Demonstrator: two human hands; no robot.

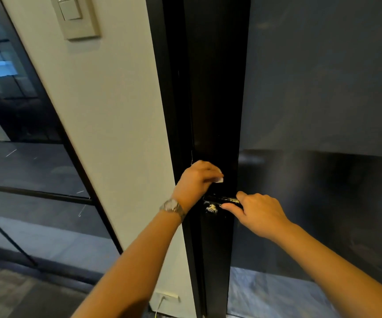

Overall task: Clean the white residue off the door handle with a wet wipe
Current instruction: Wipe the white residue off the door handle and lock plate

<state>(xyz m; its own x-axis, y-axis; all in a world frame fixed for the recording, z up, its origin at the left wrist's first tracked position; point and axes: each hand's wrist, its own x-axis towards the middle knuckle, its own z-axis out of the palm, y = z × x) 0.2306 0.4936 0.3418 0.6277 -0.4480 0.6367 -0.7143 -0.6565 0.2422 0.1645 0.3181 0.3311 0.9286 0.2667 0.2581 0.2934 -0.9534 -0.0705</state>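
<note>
While the right hand [256, 210] grips the door handle [222, 199], the left hand [196, 180], wearing a watch [174, 206], clutches a wipe [219, 179].

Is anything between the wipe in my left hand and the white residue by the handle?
Partly. The wet wipe in the left hand sits above the door handle, whose lever crosses between it and the white residue just below. The right hand grips the lever right of the residue.

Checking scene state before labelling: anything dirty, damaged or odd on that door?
Yes: white residue is smeared on the black door just under the door handle, bright against the dark finish. The left hand holds the wet wipe above it.
</note>
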